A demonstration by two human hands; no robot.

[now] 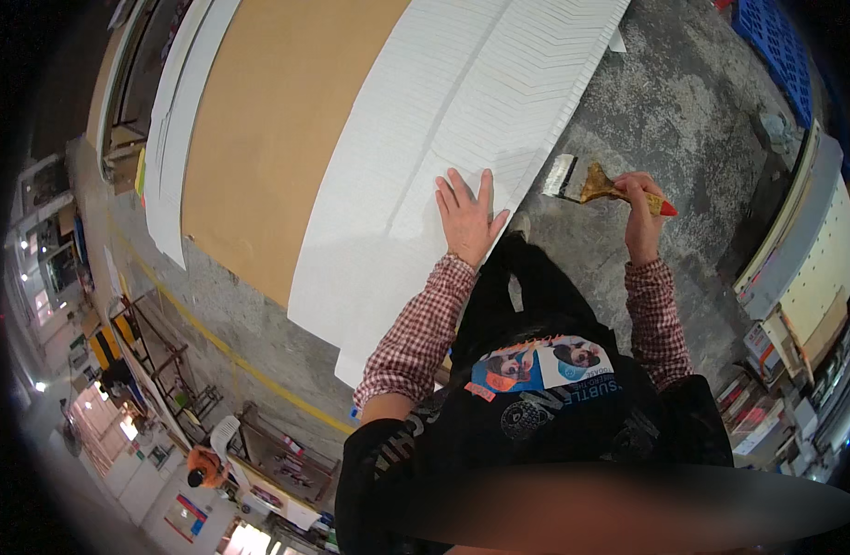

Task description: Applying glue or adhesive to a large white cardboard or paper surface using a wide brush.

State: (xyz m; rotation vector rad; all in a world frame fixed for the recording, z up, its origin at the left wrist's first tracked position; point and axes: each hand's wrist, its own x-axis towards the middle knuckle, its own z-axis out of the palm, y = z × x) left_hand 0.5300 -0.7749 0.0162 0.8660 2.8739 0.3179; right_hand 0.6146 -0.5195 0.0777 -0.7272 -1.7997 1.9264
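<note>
My left hand point(468, 222) lies flat with spread fingers on a large white sheet point(378, 203), close to its right edge. Fine zigzag lines run across the sheet's far part. In my right hand point(640, 208) is a paintbrush point(602, 184), gripped by its worn, red-tipped handle. The pale bristles point left, toward the sheet's edge, and appear to be over the concrete floor, off the sheet. A brown board point(258, 139) shows beside the white sheet on its left.
More white sheeting point(179, 120) lies left of the brown board. A blue plastic crate point(778, 51) stands at the far right, with stacked panels point(818, 240) nearer. A yellow line point(249, 356) crosses the floor at left. Another person in orange point(205, 467) is at the lower left.
</note>
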